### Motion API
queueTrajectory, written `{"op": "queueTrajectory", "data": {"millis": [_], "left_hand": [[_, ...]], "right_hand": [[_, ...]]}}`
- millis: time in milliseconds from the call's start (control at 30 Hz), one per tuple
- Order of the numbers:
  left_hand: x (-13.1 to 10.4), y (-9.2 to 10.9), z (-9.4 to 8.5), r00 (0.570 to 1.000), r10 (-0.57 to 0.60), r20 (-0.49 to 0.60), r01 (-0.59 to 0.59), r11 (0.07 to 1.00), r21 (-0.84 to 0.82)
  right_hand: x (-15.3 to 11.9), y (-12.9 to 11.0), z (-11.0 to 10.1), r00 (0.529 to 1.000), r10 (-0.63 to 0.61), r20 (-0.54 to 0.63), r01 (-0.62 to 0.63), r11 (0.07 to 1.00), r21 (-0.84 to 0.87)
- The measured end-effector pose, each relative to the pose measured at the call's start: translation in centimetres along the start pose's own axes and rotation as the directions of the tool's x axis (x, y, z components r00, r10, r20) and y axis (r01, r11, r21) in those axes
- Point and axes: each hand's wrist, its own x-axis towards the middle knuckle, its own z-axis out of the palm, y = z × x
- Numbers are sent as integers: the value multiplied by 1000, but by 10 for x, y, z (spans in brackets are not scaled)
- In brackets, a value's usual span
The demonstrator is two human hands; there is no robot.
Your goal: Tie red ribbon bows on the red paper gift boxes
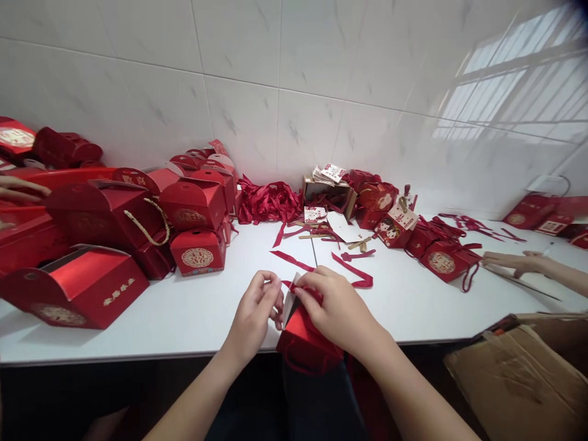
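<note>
A small red gift box (305, 343) stands tilted at the table's front edge, above my lap, with a pale-lined flap raised on its left. My right hand (337, 309) reaches over the box from the right, its thumb and fingers closed at the top of the flap. To the left of the flap, my left hand (257, 309) has its thumb and forefinger pinched together at the end of a short red ribbon (286, 283). That ribbon runs to the flap beneath my right fingertips. A dark red cord loop hangs on the box's near side.
Red gift boxes (197, 251) crowd the left. Behind are a ribbon heap (271, 201) and an open carton (328, 196) with cards. More boxes (441, 260) stand right. Other people's hands show at left (21, 187) and right (521, 262). A cardboard box (519, 367) sits lower right.
</note>
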Motion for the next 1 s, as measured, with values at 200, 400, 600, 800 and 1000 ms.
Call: {"op": "queueTrajectory", "data": {"millis": [200,400,600,800,1000], "left_hand": [[11,0,3,998,-4,65,0,998,65],[9,-12,-13,996,94,-3,-88,934,346],[-2,-30,-43,984,175,35,-109,432,895],[0,-32,-66,946,309,-93,41,172,984],[14,-10,-27,984,176,2,-152,845,512]], "right_hand": [[-2,-2,4,999,20,-42,-22,999,-31],[-18,10,-7,941,-56,-334,102,987,122],[-56,40,-13,936,110,-334,-45,979,198],[-80,58,12,926,336,-170,-256,894,368],[-71,58,21,931,348,-113,-269,860,433]]}}
